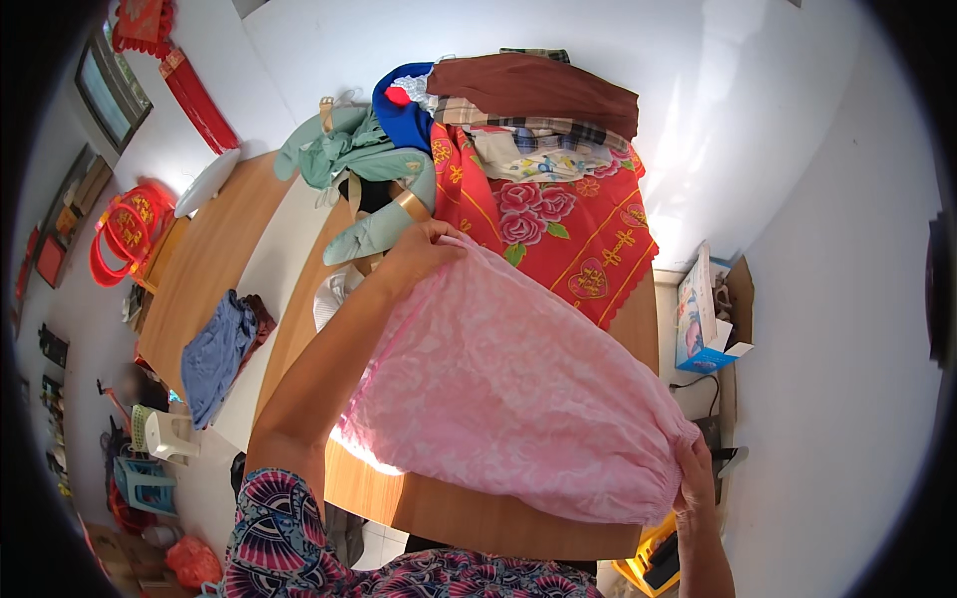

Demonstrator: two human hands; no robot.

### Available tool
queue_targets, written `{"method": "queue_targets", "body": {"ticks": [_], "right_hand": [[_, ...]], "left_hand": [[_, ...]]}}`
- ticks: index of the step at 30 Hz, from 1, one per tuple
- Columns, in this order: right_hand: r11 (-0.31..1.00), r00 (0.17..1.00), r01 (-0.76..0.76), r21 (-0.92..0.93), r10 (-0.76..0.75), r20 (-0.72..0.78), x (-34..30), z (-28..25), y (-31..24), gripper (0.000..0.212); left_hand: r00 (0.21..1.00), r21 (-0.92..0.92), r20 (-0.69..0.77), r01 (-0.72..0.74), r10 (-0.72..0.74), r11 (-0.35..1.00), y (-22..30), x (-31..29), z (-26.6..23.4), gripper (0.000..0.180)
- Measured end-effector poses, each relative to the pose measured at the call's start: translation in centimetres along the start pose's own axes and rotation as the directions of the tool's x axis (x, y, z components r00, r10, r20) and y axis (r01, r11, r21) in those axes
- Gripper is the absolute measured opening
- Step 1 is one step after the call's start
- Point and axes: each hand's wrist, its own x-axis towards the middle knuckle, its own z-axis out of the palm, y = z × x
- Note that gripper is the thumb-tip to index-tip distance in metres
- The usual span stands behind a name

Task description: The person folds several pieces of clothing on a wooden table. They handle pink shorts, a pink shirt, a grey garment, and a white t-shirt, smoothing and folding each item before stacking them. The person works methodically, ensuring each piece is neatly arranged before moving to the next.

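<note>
A pale pink patterned garment is stretched out above the front of the wooden table. One end is gathered like elastic, and a brighter pink seam runs along its left side. My left hand pinches its far upper corner, close to a mint-green padded baby carrier or bag-like piece. At the near right, my right hand grips the gathered end, its fingers partly hidden by the cloth. The garment hangs taut between both hands, and whether it is shorts, trousers or a skirt I cannot tell.
On the wooden table, a red floral cloth lies under piled clothes, with a brown garment on top. Folded blue clothing lies to the left. An open cardboard box stands by the right wall. Stools stand at lower left.
</note>
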Motion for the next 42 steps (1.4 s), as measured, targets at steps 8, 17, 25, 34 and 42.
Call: {"method": "queue_targets", "body": {"ticks": [8,17,25,34,42], "right_hand": [[0.983,0.999,-0.025,0.184,0.032,-0.034,0.9,1.7,-0.7,0.036],[0.925,0.933,0.359,-0.123,-0.356,0.042,-3.3,4.8,-5.6,0.047],[0.304,0.570,0.769,-0.563,-0.725,0.388,-9.6,9.0,-13.9,0.022],[0.521,0.652,0.758,-0.392,-0.606,0.455,-13.4,11.1,-10.7,0.023],[0.944,0.962,0.232,-0.233,-0.187,0.201,-12.9,12.2,-2.8,0.028]], "left_hand": [[0.998,-0.377,0.043,-0.018,0.037,0.926,-0.4,-0.3,-0.8,0.015],[0.964,-0.681,-0.039,-0.219,0.263,0.699,4.5,-7.8,-6.2,0.015],[0.673,-0.376,-0.454,-0.739,0.584,0.558,8.6,-20.3,-11.1,0.012],[0.475,-0.093,-0.618,-0.836,0.627,0.541,10.1,-30.5,-14.0,0.014],[0.825,0.036,-0.263,-0.509,0.500,0.860,11.2,-18.3,-14.5,0.007]]}}
